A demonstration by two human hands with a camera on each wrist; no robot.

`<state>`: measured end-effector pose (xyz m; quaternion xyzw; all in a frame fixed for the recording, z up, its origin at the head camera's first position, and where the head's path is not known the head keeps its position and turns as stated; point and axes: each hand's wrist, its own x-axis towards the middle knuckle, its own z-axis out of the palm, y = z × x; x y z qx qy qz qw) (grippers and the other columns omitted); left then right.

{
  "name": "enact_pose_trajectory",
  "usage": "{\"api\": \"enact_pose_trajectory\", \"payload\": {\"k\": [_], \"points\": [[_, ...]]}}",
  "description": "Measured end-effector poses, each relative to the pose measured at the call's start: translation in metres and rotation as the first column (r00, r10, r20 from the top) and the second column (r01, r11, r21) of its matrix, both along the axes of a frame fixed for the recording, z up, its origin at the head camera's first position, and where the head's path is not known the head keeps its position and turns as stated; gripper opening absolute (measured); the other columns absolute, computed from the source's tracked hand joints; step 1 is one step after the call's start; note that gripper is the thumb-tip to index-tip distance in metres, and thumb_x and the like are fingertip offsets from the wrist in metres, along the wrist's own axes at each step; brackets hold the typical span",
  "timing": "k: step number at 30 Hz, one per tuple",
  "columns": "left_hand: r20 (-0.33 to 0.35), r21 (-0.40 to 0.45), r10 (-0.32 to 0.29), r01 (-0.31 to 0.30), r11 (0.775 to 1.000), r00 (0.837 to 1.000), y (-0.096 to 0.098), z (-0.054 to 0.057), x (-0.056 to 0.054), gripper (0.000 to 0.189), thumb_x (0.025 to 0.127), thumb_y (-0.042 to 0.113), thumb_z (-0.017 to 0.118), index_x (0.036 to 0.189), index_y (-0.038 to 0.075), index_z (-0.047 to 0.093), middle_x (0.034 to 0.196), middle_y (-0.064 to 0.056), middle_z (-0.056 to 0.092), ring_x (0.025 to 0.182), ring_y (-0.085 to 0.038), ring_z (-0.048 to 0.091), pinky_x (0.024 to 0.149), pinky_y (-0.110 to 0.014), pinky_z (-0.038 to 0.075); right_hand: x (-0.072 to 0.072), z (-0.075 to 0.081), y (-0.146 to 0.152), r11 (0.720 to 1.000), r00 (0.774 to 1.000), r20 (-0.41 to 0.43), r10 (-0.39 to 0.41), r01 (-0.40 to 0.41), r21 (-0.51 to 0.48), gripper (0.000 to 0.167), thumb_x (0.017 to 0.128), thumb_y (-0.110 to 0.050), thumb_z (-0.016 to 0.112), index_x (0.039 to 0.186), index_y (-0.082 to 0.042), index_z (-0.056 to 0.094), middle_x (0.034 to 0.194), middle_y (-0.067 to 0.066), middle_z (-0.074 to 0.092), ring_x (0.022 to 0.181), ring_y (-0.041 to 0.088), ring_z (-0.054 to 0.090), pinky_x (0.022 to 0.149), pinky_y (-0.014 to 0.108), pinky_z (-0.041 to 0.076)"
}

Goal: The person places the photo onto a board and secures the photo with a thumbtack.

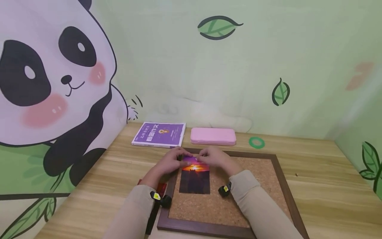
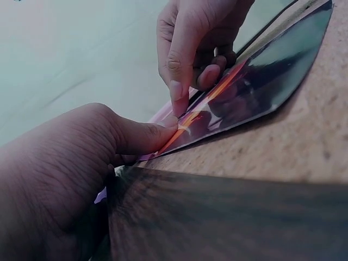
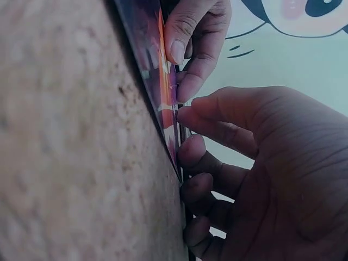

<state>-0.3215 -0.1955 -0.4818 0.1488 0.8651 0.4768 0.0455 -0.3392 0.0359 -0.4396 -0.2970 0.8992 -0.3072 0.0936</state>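
photo (image 1: 195,183): glossy sunset, purple-and-orange sky above dark ground, on upper left of framed corkboard (image 1: 215,209) | left hand (image 1: 171,161): pinches upper-left corner, thumb across its face | right hand (image 1: 215,158): thumb and forefinger tips drawn together at top edge; cannot tell whether anything is between them

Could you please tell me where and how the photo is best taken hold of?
Probably pinch the photo by its bottom edge, coming from the near side: this thin sheet looks raised off the corkboard there, and that edge is uncovered.
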Motion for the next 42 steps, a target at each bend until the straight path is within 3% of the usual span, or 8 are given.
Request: {"api": "enact_pose_trajectory", "payload": {"k": [6, 12, 17, 19, 23, 26, 33, 42], "points": [[-0.027, -0.051, -0.023, 0.022, 0.998, 0.999, 0.003, 0.0, -0.001, 0.028, 0.088, 0.015, 0.074, 0.116, 0.021, 0.074, 0.115, 0.0, 0.058, 0.109, -0.022, 0.052, 0.099, -0.047, 0.041, 0.004, 0.003, 0.001, 0.998, 1.0, -0.016, 0.022, -0.021, 0.057, 0.019, 0.099, -0.021, 0.063, 0.093, -0.01, 0.078, 0.072, -0.004, 0.062, 0.065, 0.011, 0.051, 0.062, 0.027, 0.042], [-0.026, -0.068, -0.025, 0.023, 0.997, 0.999, 0.003, 0.001, -0.001, 0.029, 0.09, 0.014, 0.072, 0.117, 0.022, 0.074, 0.117, -0.001, 0.058, 0.11, -0.023, 0.051, 0.1, -0.049, 0.042, 0.005, 0.002, 0.004, 0.998, 1.0, 0.014, 0.021, -0.021, 0.052, 0.02, 0.1, -0.018, 0.06, 0.103, -0.008, 0.077, 0.08, -0.001, 0.064, 0.067, 0.012, 0.053, 0.064, 0.028, 0.044], [-0.002, -0.081, -0.029, 0.028, 0.996, 1.0, 0.0, -0.004, 0.005, 0.027, 0.091, 0.018, 0.073, 0.118, 0.023, 0.073, 0.118, 0.0, 0.057, 0.113, -0.024, 0.05, 0.104, -0.051, 0.038, 0.012, -0.005, 0.008, 0.996, 0.998, 0.035, 0.061, -0.063, 0.07, 0.026, 0.101, -0.019, 0.059, 0.12, -0.008, 0.073, 0.101, 0.003, 0.071, 0.084, 0.016, 0.058, 0.084, 0.036, 0.05], [-0.007, -0.087, -0.031, 0.03, 0.996, 1.0, -0.001, -0.005, 0.007, 0.027, 0.092, 0.018, 0.072, 0.118, 0.024, 0.073, 0.119, 0.001, 0.057, 0.114, -0.024, 0.05, 0.104, -0.051, 0.037, 0.017, -0.004, 0.011, 0.992, 0.996, 0.051, 0.072, -0.077, 0.098, 0.032, 0.101, -0.022, 0.059, 0.13, -0.011, 0.068, 0.117, 0.004, 0.07, 0.098, 0.017, 0.06, 0.096, 0.042, 0.048], [-0.039, -0.113, -0.054, 0.049, 0.992, 0.998, -0.002, -0.004, 0.008, 0.026, 0.095, 0.017, 0.069, 0.12, 0.022, 0.073, 0.12, -0.001, 0.057, 0.117, -0.026, 0.049, 0.105, -0.052, 0.037, 0.026, -0.001, 0.026, 0.99, 0.991, 0.109, 0.079, -0.091, 0.108, 0.041, 0.101, -0.028, 0.06, 0.14, -0.014, 0.06, 0.13, 0.006, 0.064, 0.113, 0.021, 0.058, 0.104, 0.049, 0.043], [-0.053, -0.142, -0.068, 0.06, 0.988, 0.996, -0.002, -0.001, 0.009, 0.026, 0.097, 0.017, 0.066, 0.122, 0.021, 0.071, 0.124, -0.003, 0.056, 0.12, -0.029, 0.048, 0.106, -0.055, 0.035, 0.027, -0.001, 0.043, 0.994, 0.988, 0.13, 0.077, -0.087, 0.072, 0.036, 0.101, -0.027, 0.06, 0.135, -0.014, 0.064, 0.121, 0.002, 0.067, 0.106, 0.02, 0.059, 0.098, 0.047, 0.046], [0.005, -0.149, -0.056, 0.056, 0.987, 0.998, -0.003, 0.002, 0.01, 0.027, 0.098, 0.018, 0.064, 0.124, 0.024, 0.071, 0.128, -0.003, 0.055, 0.122, -0.028, 0.047, 0.107, -0.055, 0.034, 0.027, 0.001, 0.092, 0.998, 0.984, 0.17, 0.058, -0.063, 0.021, 0.025, 0.101, -0.03, 0.061, 0.119, -0.015, 0.072, 0.099, -0.003, 0.069, 0.089, 0.016, 0.06, 0.082, 0.038, 0.049], [0.038, -0.152, -0.04, 0.046, 0.987, 0.998, -0.004, 0.016, 0.008, 0.028, 0.098, 0.016, 0.063, 0.123, 0.027, 0.07, 0.13, 0.0, 0.055, 0.122, -0.027, 0.047, 0.108, -0.055, 0.035, 0.023, 0.002, 0.14, 0.999, 0.975, 0.224, 0.005, 0.005, -0.046, 0.023, 0.104, -0.03, 0.057, 0.106, -0.013, 0.072, 0.098, 0.001, 0.069, 0.092, 0.02, 0.06, 0.081, 0.038, 0.049]]}}
